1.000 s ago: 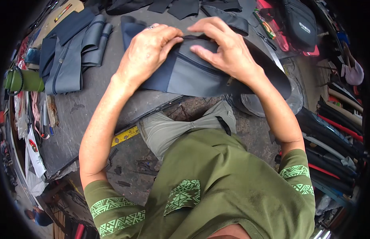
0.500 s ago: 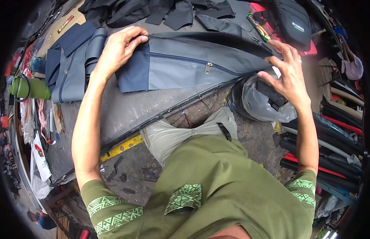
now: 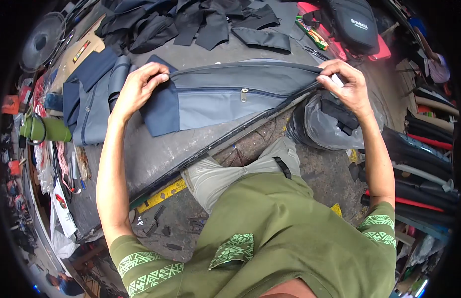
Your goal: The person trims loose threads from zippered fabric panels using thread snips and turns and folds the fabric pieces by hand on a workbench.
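Note:
A long grey fabric panel (image 3: 215, 110) with a navy end piece and a zipper lies stretched across the table between my hands. Its metal zipper pull (image 3: 244, 95) hangs near the middle. My left hand (image 3: 141, 88) pinches the upper edge by the navy end. At the opposite end, my right hand (image 3: 345, 84) grips the tapered corner between thumb and fingers. The top edge is held taut and slightly raised, while the lower part rests on the table.
Black fabric pieces (image 3: 205, 30) pile up at the back of the dark table (image 3: 136, 154). Folded grey and navy panels (image 3: 94, 107) lie left, by a green bottle (image 3: 47, 128). A plastic-lined bin (image 3: 325, 131) stands right below my right hand. A black Yamaha bag (image 3: 353, 27) lies back right.
My right hand has closed from spread fingers onto the panel's right end. The panel's upper edge is now drawn straight between both hands. The camera view has shifted slightly.

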The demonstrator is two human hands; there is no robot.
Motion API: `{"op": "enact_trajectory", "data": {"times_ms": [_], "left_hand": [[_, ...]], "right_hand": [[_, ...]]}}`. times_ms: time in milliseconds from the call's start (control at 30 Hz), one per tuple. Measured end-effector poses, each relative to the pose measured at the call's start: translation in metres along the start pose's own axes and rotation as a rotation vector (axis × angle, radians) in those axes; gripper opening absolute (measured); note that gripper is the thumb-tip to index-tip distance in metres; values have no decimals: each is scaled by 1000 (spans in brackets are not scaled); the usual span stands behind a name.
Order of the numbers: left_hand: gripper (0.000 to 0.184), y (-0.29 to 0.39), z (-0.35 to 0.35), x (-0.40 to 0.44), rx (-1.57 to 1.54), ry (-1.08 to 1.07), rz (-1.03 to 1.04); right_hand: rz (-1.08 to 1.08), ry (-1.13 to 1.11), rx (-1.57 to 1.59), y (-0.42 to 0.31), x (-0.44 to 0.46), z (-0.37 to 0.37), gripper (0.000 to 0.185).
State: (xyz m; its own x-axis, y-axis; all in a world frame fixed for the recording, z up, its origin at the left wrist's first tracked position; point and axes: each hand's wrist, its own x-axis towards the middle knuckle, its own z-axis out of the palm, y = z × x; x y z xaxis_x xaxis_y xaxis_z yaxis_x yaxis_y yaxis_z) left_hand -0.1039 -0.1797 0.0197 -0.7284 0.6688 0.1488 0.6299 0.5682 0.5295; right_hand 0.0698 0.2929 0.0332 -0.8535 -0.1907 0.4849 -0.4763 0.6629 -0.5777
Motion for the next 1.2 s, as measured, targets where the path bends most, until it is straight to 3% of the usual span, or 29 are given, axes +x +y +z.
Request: {"op": "enact_trajectory", "data": {"times_ms": [100, 333, 667, 767, 867, 933, 967, 1067, 1200], "left_hand": [[21, -5, 4, 0, -43, 28, 29], [22, -9, 12, -1, -120, 39, -47], [22, -14, 16, -5, -63, 73, -36], [22, -16, 19, -4, -68, 116, -50], [21, -23, 22, 4, -27, 223, -22], [21, -14, 14, 17, 33, 176, -159], [26, -12, 13, 24, 136, 184, -117], [44, 40, 25, 37, 255, 263, -17], [55, 181, 73, 41, 16, 187, 364]], "right_hand": [[-160, 55, 1, 4, 6, 4, 13], [161, -1, 331, 3, 0, 10, 13], [221, 75, 454, 8, -5, 17, 14], [115, 103, 212, 4, -5, 16, 11], [76, 135, 128, -15, -4, 24, 10], [58, 169, 115, -32, -1, 31, 11], [56, 175, 113, -35, 0, 34, 12], [76, 188, 49, -42, 0, 37, 15], [24, 172, 18, -61, 3, 37, 18]]}}
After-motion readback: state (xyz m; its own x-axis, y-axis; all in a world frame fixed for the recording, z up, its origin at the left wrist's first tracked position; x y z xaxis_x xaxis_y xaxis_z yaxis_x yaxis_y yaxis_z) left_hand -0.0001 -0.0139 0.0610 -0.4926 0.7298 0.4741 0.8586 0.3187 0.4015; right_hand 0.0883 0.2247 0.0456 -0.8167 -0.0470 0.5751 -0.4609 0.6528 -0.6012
